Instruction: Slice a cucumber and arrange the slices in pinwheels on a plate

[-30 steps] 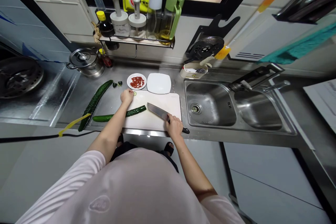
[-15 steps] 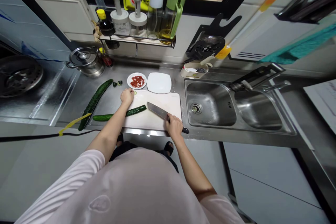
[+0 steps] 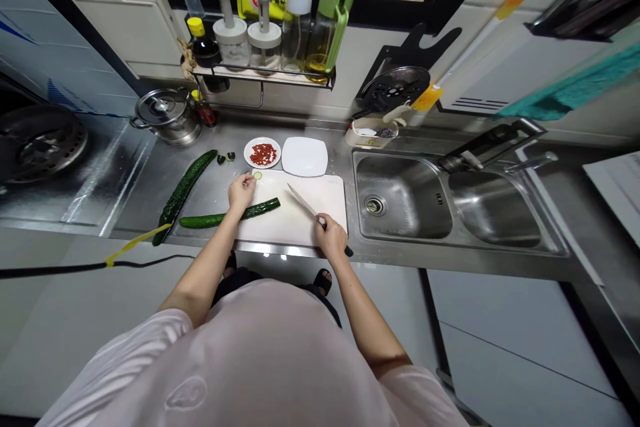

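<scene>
In my right hand (image 3: 331, 236) a kitchen knife (image 3: 305, 203) is gripped by its black handle, its blade pointing up and left over the white cutting board (image 3: 310, 213). My left hand (image 3: 241, 191) is at the board's upper left, fingers loosely bent and slightly apart, with no object visible in them. Beside its fingertips lies a thin round cucumber slice (image 3: 257, 175). A cut cucumber (image 3: 263, 207) passes under my left wrist, one end on the board and the other on the counter. Farther left lies a whole cucumber (image 3: 187, 187).
Behind the board are a plate of chopped red pieces (image 3: 263, 153) and a white square plate (image 3: 305, 156). Two small cucumber ends (image 3: 221, 159) lie left of them. A lidded steel pot (image 3: 167, 117) stands at the back left, a double sink (image 3: 405, 193) to the right. Condiments line a shelf (image 3: 270, 75).
My left hand has drawn back slightly from the slice, and its fingers have loosened. The knife blade has turned more upright, showing its narrow side.
</scene>
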A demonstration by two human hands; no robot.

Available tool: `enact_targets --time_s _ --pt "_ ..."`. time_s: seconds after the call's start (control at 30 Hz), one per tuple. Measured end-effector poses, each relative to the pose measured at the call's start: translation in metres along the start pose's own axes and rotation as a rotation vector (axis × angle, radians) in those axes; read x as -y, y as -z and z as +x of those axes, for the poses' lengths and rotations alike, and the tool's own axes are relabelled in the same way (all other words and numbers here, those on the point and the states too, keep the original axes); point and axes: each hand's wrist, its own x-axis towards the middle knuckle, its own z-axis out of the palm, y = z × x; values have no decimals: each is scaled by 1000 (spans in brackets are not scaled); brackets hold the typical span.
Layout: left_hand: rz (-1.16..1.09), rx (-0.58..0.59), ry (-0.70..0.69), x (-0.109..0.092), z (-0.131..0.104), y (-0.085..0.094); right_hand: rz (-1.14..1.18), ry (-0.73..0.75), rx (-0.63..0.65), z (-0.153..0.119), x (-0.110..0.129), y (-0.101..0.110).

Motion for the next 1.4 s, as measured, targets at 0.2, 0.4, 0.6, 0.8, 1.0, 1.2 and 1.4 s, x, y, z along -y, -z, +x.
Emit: enact_targets --time_s 0.2,0.4,0.6,0.8,1.0,1.2,1.4 --pt "55 56 -256 -7 -38 12 1 117 74 4 15 2" --pt "103 115 -369 -9 -51 16 -52 197 100 6 34 7" --pt "121 149 -440 -16 -56 11 -136 220 176 6 49 9" --pt "128 257 -573 -21 -57 5 -151 258 247 2 59 7" --pt "148 331 -622 -17 -54 -2 -182 267 336 -2 69 7" --pt "164 339 -648 -11 -53 -8 -177 290 316 0 71 -1" --pt "180 320 -687 -10 -53 -9 -165 296 311 1 72 -3"
